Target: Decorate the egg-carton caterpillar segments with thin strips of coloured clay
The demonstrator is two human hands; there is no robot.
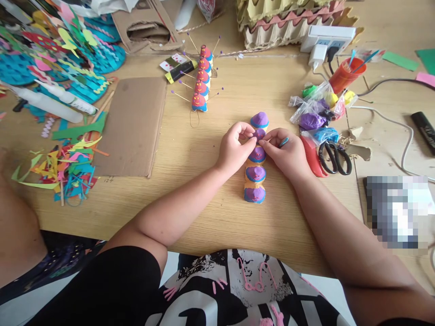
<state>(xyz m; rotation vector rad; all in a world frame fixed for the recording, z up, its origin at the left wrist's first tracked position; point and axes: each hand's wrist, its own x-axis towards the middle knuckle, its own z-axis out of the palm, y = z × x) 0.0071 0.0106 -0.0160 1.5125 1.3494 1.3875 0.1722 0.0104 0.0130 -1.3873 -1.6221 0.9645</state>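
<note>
A strip of egg-carton cups (255, 174), purple on top with blue rims, stands on the wooden table in front of me. Small red faces show on several of its cups. My left hand (238, 145) pinches the second cup from the far end on its left side. On that cup's right side, my right hand (283, 147) presses with thumb and fingers closed; a bit of blue sticks to one finger. Whether a tiny piece lies between my fingertips cannot be made out. Farther back stands a similar red and blue strip (203, 79) with purple-tipped sticks.
Cardboard (131, 127) and paper scraps (73, 167) lie left. On the right are bagged clay (312, 120), black-handled scissors (335, 158), a red cup (346, 74), a power strip (328, 38) and cables. Egg trays (288, 27) are stacked behind. Another person's arm (18, 217) shows at left.
</note>
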